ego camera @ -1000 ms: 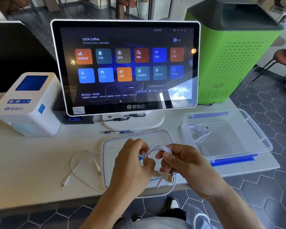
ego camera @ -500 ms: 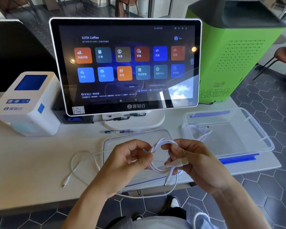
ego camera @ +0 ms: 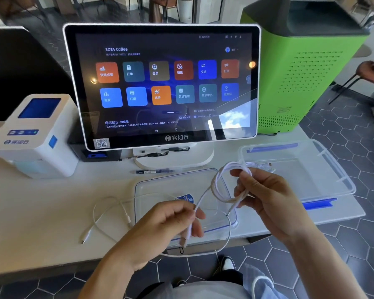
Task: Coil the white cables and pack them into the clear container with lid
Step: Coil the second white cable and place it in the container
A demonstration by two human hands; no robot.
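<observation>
Nearest, the left hand (ego camera: 171, 221) is pinching the loose tail of the white cable (ego camera: 222, 186), while the right hand (ego camera: 266, 197) is gripping its coiled loops above the lid (ego camera: 181, 186). Beyond, another cable (ego camera: 108, 214) is lying on the worktop (ego camera: 41, 212), and the clear container (ego camera: 333, 169) is waiting open. Slackening the right grip is likely to let the loops spring apart.

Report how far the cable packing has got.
Done: one coiled cable seems to lie in the clear container. In hand: the right hand holds a white coil while the left hand pinches its tail. Left: a loose cable on the table, then the lid, which lies flat.
</observation>
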